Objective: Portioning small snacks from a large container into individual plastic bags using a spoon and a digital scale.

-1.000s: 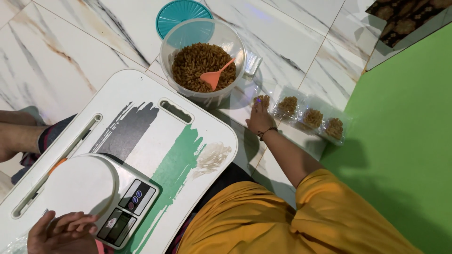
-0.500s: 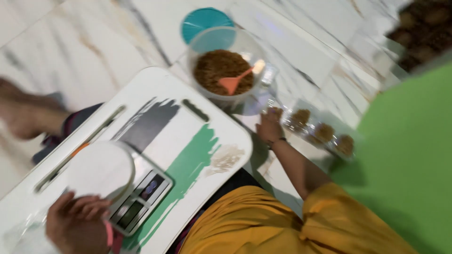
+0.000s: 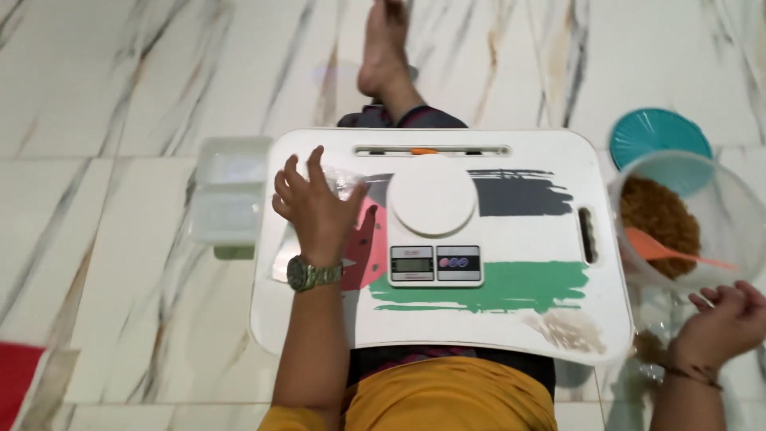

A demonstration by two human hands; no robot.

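Left hand (image 3: 317,209): now up on the left part of the tray (image 3: 319,335), fingers spread and curled over a clear plastic bag (image 3: 339,182); touching it, but whether it is pinched I cannot tell. A second ago this hand lay at the scale's near corner.
Bag: crumpled, lying on the tray just left of the scale (image 3: 433,219), under the fingertips.
Scale: white round plate bare, nothing on it; it sits mid-tray as before.
Right hand (image 3: 722,319): off the tray's right edge, low, fingers loosely bent and apart, holding nothing that I can see. Earlier it reached toward the filled packets on the floor; those are now out of view.
Tub (image 3: 686,215): clear, just right of the tray, holds brown crumbly stuff with an orange spoon (image 3: 666,249) lying in it; teal lid (image 3: 658,136) behind it.
Box (image 3: 227,191): clear lidded, on the floor just left of the tray.
View: the head has swung left; the tray reads square-on now.
Judgement: an empty bag is being picked up for the scale.
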